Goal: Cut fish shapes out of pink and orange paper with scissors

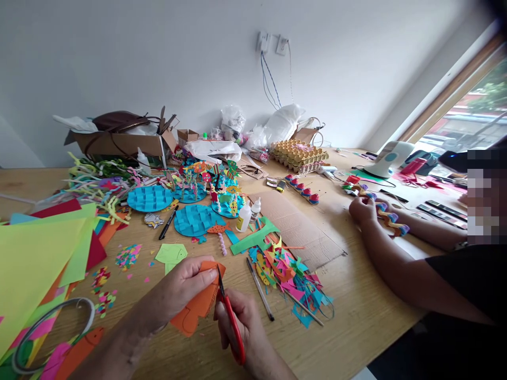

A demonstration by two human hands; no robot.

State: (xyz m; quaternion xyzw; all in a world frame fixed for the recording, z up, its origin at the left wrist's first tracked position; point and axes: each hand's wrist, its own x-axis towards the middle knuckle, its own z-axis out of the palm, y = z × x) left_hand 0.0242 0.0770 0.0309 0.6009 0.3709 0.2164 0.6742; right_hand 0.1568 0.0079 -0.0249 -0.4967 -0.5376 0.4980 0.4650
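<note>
My left hand (190, 282) pinches a piece of orange paper (188, 319) that carries a drawn dark outline. In my right hand (241, 316) is a pair of red-handled scissors (233, 322), its dark blades lying at the paper's right edge near my left thumb. Just beyond my left hand lies a green paper fish (172, 253). A pen (259, 289) rests on the table to the right of the scissors, beside a heap of colourful paper scraps (289, 272).
Blue paper discs (198, 220), glue bottles (243, 217) and a cardboard sheet (297, 227) occupy the middle. Coloured paper sheets (35, 264) and a tape roll (19, 348) lie left. Egg trays (299, 154) stand behind. At right, another person's hands (363, 212) hold a painted egg-carton strip (390, 217).
</note>
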